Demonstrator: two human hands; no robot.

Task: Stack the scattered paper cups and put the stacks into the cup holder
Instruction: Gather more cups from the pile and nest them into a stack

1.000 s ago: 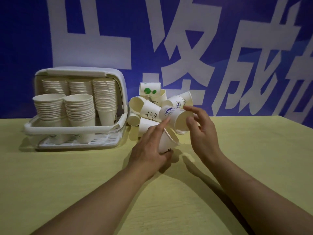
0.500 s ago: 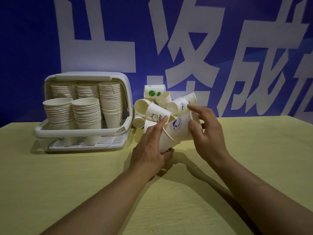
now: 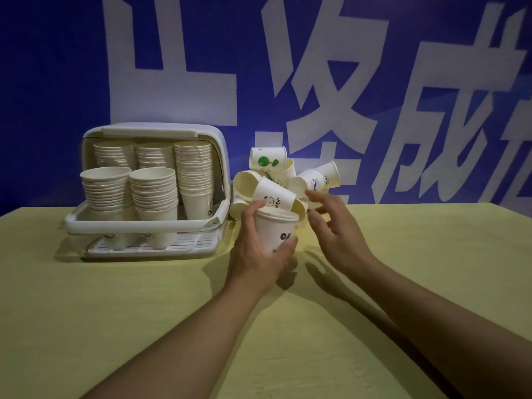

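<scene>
Gripping the short nested stack (image 3: pixel 275 234) upright, the left hand (image 3: pixel 256 254) is wrapped round thin tapered paper walls; the right hand (image 3: pixel 335 228) is spread and empty, just near of the loose cup pile (image 3: pixel 282 182). Risk: pile could be toppled by a careless reach, or the soft rim crushed if squeezed. Cup holder (image 3: pixel 144 226), smooth white plastic, stands far left, five stacks inside

Light: I read it dim, bluish-cool | Shadows: soft, falling toward me on the counter (image 3: pixel 86 298) beneath both forearms | Glare: none I see | Focus: slightly soft, grainy | Edges: wide-angle bowing; corners darken
</scene>
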